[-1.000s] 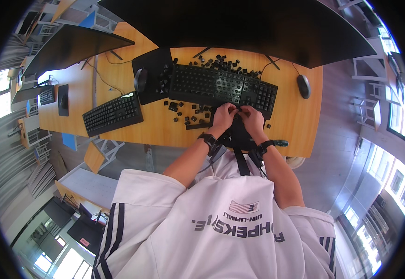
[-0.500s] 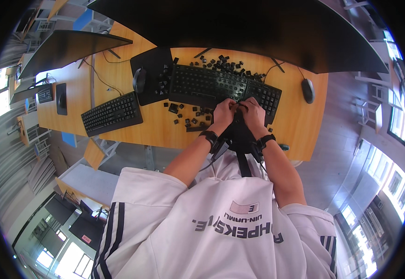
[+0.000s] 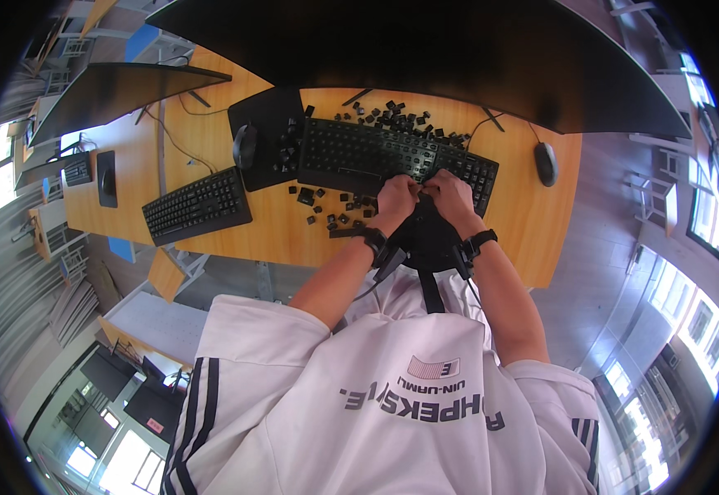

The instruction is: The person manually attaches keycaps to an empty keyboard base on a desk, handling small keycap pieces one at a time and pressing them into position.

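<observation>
A black keyboard (image 3: 339,147) lies on the desk, and many of its keycaps appear to be off in the middle. Over its front edge, right of centre, my left hand (image 3: 397,198) has its fingertips pinched together. My right hand (image 3: 452,196) sits close beside it, thumb and fingers also drawn into a pinch. Whatever is between the fingertips is too small to make out. Loose black keycaps (image 3: 392,115) are scattered behind the keyboard. More loose keycaps (image 3: 345,219) lie in front of it, left of my left hand.
A large monitor (image 3: 425,49) stands behind the keyboard. On the left are a mouse pad (image 3: 267,111), a black mouse (image 3: 245,146) with keycaps beside it, a second keyboard (image 3: 197,203) and another monitor (image 3: 124,95). Another mouse (image 3: 546,163) rests on the wooden desk (image 3: 533,239) at right.
My right hand and forearm have shifted slightly right and forward, and the forearm now covers a small object at the desk's front edge. My left hand has barely moved.
</observation>
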`<state>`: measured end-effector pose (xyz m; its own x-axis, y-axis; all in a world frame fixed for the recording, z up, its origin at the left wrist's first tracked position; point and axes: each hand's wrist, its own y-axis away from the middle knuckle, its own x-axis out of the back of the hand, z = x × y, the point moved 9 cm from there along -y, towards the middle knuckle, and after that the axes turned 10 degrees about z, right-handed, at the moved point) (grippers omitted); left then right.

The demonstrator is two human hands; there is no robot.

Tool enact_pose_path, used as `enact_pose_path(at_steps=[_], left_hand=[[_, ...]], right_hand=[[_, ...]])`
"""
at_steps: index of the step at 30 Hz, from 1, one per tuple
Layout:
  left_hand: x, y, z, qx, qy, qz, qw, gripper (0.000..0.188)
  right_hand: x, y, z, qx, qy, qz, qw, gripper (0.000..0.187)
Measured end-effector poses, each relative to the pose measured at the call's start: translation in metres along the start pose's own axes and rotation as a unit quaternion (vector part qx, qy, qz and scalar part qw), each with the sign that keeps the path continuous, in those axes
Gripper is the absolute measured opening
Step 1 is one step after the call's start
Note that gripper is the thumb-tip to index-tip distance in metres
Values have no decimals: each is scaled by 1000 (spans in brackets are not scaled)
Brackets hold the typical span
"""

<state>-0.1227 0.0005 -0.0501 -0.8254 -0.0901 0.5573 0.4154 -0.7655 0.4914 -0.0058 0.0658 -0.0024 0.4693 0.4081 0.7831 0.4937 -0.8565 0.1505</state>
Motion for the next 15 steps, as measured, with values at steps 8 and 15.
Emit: enact_pose_path(at_steps=[8,15], left_hand=[[-7,-4,-15,57,146,-10,988,12],[-4,-1,-2,13,79,2,997,13]], right_hand=[[-6,-10,-3,-32,78,-41,996,10],[1,-16,4,-55,98,-51,992,10]])
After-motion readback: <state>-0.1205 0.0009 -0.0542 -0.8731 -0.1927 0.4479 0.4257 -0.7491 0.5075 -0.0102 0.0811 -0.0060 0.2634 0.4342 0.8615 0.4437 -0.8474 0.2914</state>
